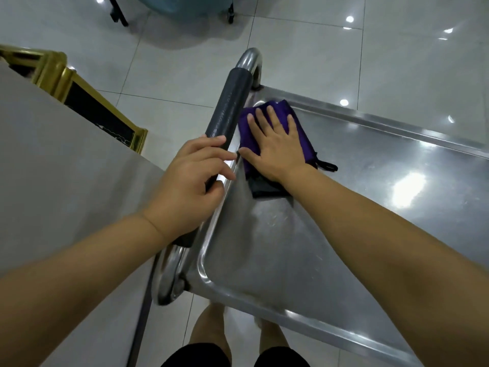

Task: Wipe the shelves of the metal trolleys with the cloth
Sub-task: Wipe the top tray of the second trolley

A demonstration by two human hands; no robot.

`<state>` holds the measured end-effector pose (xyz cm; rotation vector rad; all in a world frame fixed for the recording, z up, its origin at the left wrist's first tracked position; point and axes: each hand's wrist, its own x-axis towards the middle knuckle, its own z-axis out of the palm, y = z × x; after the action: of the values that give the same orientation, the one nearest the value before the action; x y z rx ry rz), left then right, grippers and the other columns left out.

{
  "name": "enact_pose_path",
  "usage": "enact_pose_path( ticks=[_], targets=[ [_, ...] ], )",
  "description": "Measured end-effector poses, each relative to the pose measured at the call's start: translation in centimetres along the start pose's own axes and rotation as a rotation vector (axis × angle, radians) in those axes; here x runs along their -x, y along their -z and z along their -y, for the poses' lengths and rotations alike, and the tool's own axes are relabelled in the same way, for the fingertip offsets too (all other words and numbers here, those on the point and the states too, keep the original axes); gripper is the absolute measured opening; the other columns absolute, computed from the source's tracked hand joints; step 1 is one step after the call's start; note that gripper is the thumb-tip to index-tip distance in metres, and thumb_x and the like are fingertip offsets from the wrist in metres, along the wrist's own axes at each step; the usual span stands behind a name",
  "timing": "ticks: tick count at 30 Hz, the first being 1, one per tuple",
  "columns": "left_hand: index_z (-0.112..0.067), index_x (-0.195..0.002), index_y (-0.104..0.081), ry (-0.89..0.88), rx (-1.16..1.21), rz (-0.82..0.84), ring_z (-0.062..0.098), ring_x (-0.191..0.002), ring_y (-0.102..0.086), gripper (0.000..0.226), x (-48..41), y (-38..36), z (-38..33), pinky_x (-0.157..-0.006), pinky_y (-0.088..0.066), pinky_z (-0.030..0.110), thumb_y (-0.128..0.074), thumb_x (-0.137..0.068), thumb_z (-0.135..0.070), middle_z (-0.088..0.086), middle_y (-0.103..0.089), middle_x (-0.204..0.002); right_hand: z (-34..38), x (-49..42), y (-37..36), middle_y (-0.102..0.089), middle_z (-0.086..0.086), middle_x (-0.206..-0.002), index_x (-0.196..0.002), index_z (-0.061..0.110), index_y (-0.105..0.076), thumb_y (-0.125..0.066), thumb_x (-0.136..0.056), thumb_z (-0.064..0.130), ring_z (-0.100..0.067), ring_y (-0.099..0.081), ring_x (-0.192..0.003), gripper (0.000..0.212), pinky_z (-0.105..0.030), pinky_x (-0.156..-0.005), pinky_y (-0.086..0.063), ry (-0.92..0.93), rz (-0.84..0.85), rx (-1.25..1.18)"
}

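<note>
While left hand (185, 186) grips handle (230, 107) steadying the trolley, right hand (275, 147), fingers spread, presses cloth (280, 108) on shelf (370, 194) at frame centre: advise even pressure, overlapping strokes, rim corners included.

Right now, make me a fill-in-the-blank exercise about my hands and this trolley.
1. The right hand presses flat on a ____ cloth.
2. The left hand grips the padded ____ of the trolley.
3. The trolley stands on a floor of glossy ____.
Missing words: purple; handle; tiles.
</note>
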<state>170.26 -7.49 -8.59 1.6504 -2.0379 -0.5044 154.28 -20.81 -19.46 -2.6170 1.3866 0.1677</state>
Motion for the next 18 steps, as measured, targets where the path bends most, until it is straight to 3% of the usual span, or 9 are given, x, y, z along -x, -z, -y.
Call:
enact_pose_path(
  ticks=[4, 8, 10, 13, 15, 18],
  targets=[
    [-0.014, -0.091, -0.071, 0.001, -0.04, -0.007, 0.005, -0.125, -0.038, 0.016, 0.2, 0.2, -0.3, -0.111, -0.023, 0.015, -0.062, -0.083, -0.003, 0.001, -0.067, -0.112, 1.4, 3.2, -0.6, -0.001, -0.002, -0.162, -0.154, 0.023, -0.002, -0.018, -0.092, 0.069, -0.022, 0.008, -0.148, 0.079, -0.053, -0.118, 0.004, 0.059, 0.005, 0.009],
    [-0.009, -0.105, -0.068, 0.008, -0.167, 0.047, 0.018, -0.13, -0.041, 0.022, 0.8, 0.8, -1.1, -0.11, -0.013, 0.007, -0.058, -0.085, -0.009, 0.006, -0.062, -0.124, 3.3, 6.2, -1.4, -0.003, -0.002, -0.162, -0.154, 0.022, -0.003, -0.02, -0.093, 0.069, -0.021, 0.008, -0.148, 0.079, -0.053, -0.117, 0.006, 0.108, 0.007, -0.002],
    [-0.012, -0.121, -0.061, 0.128, -0.146, 0.029, 0.016, -0.137, -0.033, 0.034, 2.3, 1.3, -2.0, -0.108, -0.011, 0.007, -0.06, -0.087, -0.007, 0.003, -0.048, -0.141, 4.0, 7.2, -1.5, -0.002, -0.002, -0.162, -0.154, 0.022, -0.002, -0.02, -0.092, 0.069, -0.021, 0.008, -0.148, 0.079, -0.054, -0.117, 0.006, 0.118, 0.014, -0.001],
    [-0.02, -0.144, -0.037, 0.268, -0.076, 0.043, -0.002, -0.139, -0.012, 0.054, 6.3, 1.5, -3.0, -0.104, -0.004, 0.001, -0.053, -0.094, -0.011, -0.016, -0.02, -0.152, 5.1, 8.3, -1.6, 0.0, -0.001, -0.162, -0.154, 0.023, -0.001, -0.02, -0.092, 0.068, -0.021, 0.009, -0.148, 0.079, -0.054, -0.117, 0.006, 0.14, 0.026, 0.004],
    [-0.02, -0.149, -0.025, 0.264, -0.078, 0.064, -0.005, -0.139, -0.003, 0.059, 8.0, 1.1, -3.1, -0.104, 0.003, -0.001, -0.048, -0.096, -0.011, -0.017, -0.008, -0.151, 5.8, 9.1, -1.7, 0.001, -0.001, -0.162, -0.154, 0.023, 0.001, -0.019, -0.092, 0.068, -0.022, 0.01, -0.148, 0.079, -0.054, -0.117, 0.006, 0.162, 0.033, 0.012],
    [-0.017, -0.15, -0.024, 0.267, -0.042, 0.043, -0.007, -0.137, -0.001, 0.057, 7.8, 0.9, -2.9, -0.104, 0.003, -0.002, -0.047, -0.097, -0.009, -0.017, -0.007, -0.15, 6.7, 11.1, -2.1, 0.001, -0.001, -0.162, -0.154, 0.023, 0.001, -0.017, -0.092, 0.068, -0.021, 0.012, -0.148, 0.078, -0.055, -0.116, 0.007, 0.215, 0.044, 0.0]
  ],
)
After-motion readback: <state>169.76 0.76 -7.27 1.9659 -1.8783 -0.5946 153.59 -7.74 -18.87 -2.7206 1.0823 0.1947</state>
